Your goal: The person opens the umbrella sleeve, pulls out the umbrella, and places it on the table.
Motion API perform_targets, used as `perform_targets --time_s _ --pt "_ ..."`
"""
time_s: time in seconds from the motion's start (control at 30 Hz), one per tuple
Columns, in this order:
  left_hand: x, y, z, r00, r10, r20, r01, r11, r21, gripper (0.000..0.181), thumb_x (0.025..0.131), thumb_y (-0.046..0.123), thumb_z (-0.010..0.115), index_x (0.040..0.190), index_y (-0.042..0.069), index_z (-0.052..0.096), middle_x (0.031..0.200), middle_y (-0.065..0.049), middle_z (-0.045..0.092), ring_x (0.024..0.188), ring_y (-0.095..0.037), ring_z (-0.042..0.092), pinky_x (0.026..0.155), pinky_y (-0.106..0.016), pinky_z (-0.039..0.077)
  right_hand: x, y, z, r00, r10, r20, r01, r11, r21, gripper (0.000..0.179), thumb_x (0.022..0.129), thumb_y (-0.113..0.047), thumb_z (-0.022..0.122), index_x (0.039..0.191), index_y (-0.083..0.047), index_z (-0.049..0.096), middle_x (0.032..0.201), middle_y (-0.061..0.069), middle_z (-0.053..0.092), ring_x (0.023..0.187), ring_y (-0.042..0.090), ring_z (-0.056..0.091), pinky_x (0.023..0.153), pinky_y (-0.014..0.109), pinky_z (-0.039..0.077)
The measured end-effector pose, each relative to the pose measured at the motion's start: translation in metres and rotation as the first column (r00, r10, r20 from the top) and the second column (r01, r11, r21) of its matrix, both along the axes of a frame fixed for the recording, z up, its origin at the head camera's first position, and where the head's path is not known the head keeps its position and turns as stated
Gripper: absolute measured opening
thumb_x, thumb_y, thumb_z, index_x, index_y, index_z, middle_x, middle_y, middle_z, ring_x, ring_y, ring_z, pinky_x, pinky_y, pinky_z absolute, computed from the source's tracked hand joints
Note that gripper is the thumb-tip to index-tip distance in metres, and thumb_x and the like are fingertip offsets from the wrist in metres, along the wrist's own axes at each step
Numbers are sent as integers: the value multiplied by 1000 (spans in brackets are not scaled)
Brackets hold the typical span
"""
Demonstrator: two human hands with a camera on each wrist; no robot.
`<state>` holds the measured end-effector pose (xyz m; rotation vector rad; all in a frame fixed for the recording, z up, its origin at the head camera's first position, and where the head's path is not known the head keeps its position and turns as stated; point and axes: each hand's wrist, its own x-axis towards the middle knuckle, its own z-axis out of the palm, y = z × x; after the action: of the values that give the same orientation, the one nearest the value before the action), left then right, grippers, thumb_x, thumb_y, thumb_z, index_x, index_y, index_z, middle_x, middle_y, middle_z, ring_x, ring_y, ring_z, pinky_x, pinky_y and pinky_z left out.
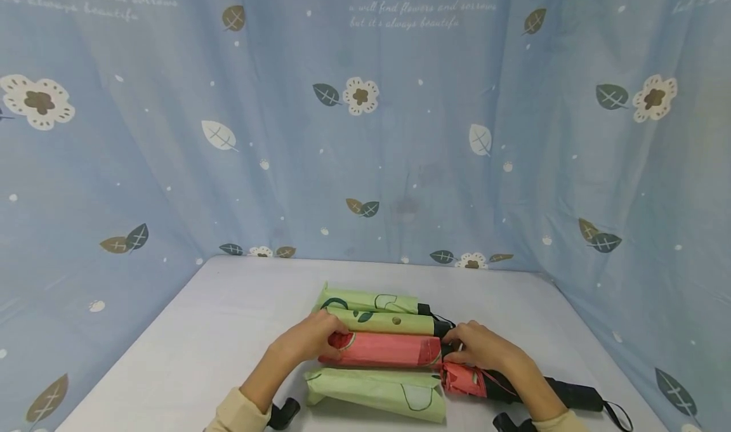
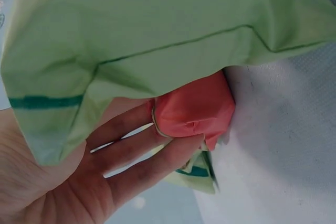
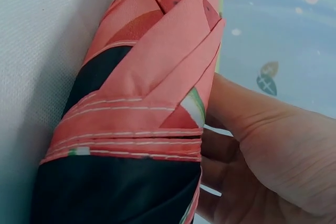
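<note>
A red watermelon-print folded umbrella in a sleeve lies crosswise on the table. My left hand holds its left end, thumb near and fingers on the far side. In the left wrist view, bent fingers touch the red end below a light green sleeve. At the other end my right hand grips the black handle, thumb and fingers on either side. That grip is hidden in the right wrist view behind a black-and-red umbrella, which lies below my right forearm in the head view.
Beyond the red umbrella lie a yellow-green umbrella and a light green one, side by side. Nearer than it is a light green sleeved bundle. The white table meets a blue printed curtain at its back and sides.
</note>
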<state>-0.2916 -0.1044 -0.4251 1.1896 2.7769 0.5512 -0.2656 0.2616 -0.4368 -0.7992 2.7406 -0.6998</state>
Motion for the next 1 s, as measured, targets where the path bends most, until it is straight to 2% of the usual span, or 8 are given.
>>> perform_targets --time_s 0.13,0.43,0.7,0.87,1.0 --pt "-1 1 -1 1000 18 -5 -18 999 -32 16 74 7 85 82 13 72 68 9 62 59 4 46 53 -16 42 -2 1 0 1000 5 21 -5 1000 -16 33 88 -22 74 111 0 72 97 7 75 76 6 66 64 24 52" --pt "-1 4 -1 999 22 -43 -26 995 -91 17 73 5 83 81 14 70 69 9 62 58 3 47 52 -16 42 -2 1 -3 999 36 26 -37 999 8 30 90 -27 71 110 -5 71 96 1 73 77 2 63 66 25 51" --pt "-3 -2 -4 1000 1 -6 -1 999 -44 20 70 1 80 85 12 72 71 9 62 60 2 48 53 -16 43 1 1 -6 999 33 -6 -32 998 46 34 91 -29 70 115 -5 68 106 2 72 91 8 66 75 30 55" --pt "-5 -8 -1 999 -8 -40 7 1000 -4 29 70 6 81 97 15 75 82 10 67 68 2 53 57 -16 46 5 4 1 999 39 -11 -39 999 -4 39 92 -32 68 119 -4 66 109 4 70 90 8 65 74 30 54" --pt "-5 -10 3 998 12 -69 -11 1000 13 35 69 11 82 104 16 75 94 8 69 76 0 55 61 -17 46 8 5 10 998 35 -51 -37 999 -29 44 92 -34 68 121 -2 64 114 9 68 91 12 67 74 30 55"
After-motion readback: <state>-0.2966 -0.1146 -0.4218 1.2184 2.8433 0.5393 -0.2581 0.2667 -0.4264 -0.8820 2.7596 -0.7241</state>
